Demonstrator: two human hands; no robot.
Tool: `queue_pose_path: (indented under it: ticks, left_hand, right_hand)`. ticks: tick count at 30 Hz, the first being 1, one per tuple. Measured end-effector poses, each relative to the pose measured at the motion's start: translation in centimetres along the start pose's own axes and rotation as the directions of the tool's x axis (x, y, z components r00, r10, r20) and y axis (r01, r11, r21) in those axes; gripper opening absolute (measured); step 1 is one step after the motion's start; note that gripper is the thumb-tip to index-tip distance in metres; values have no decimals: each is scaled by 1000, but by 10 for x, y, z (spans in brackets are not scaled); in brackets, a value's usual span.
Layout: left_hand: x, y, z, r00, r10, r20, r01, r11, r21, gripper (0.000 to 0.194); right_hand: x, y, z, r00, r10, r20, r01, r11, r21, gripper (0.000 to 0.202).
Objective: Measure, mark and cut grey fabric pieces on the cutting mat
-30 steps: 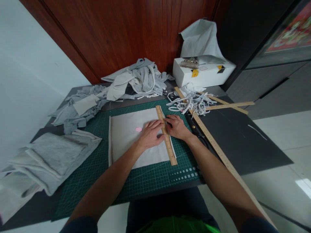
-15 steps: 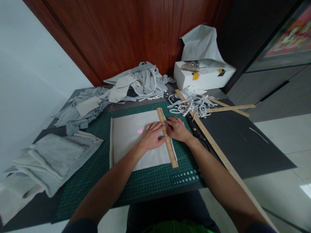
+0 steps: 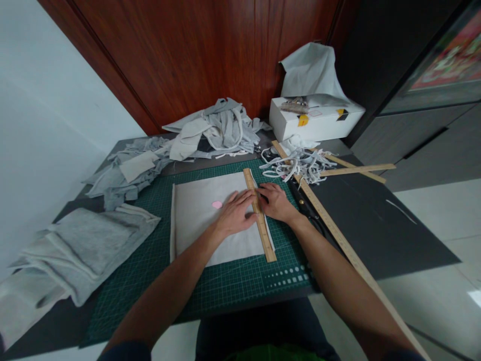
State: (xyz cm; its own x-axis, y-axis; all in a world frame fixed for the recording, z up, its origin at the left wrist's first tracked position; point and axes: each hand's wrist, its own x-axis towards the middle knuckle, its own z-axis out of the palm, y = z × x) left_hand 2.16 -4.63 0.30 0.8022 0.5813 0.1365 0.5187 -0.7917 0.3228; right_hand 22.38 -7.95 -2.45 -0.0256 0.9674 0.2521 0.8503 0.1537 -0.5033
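A light grey fabric piece (image 3: 195,220) lies flat on the green cutting mat (image 3: 146,240). On it, near its right edge, rests a short wooden ruler (image 3: 266,240), and a small pink oval (image 3: 217,204) sits left of centre. My left hand (image 3: 236,213) is spread on the fabric with its fingertips and thumb against the ruler's left side. My right hand (image 3: 275,201) is at the fabric's right edge beside the ruler, fingers bent and fingertips touching the ruler and edge. Its fingertips are partly hidden.
Grey fabric scraps (image 3: 221,130) lie at the back, with folded fabric (image 3: 86,240) at the left. A heap of thin strips (image 3: 300,163), a long wooden ruler (image 3: 330,220) and crossed wooden strips (image 3: 361,169) are at the right. Behind stands a white box (image 3: 319,120).
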Motion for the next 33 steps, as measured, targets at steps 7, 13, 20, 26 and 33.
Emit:
queue_pose_path:
  ticks: [7, 13, 20, 26, 33]
  left_hand:
    - [0, 0, 0, 1000, 11, 1, -11, 1000, 6, 55]
    - [0, 0, 0, 1000, 5, 17, -5, 1000, 10, 56]
    - [0, -1, 1, 1000, 8, 26, -9, 1000, 18, 57]
    - [1, -1, 1, 999, 2, 38, -3, 1000, 30, 57]
    - [-2, -1, -1, 1000, -9, 23, 8, 998, 62, 57]
  right_hand:
    - [0, 0, 0, 1000, -8, -13, 8, 1000, -3, 42]
    - [-1, -2, -1, 1000, -14, -11, 14, 1000, -10, 42]
    - [0, -4, -2, 1000, -8, -8, 8, 1000, -17, 41]
    - [0, -1, 1, 999, -21, -33, 20, 1000, -19, 41]
    - [-1, 11, 10, 993, -75, -91, 77, 997, 22, 39]
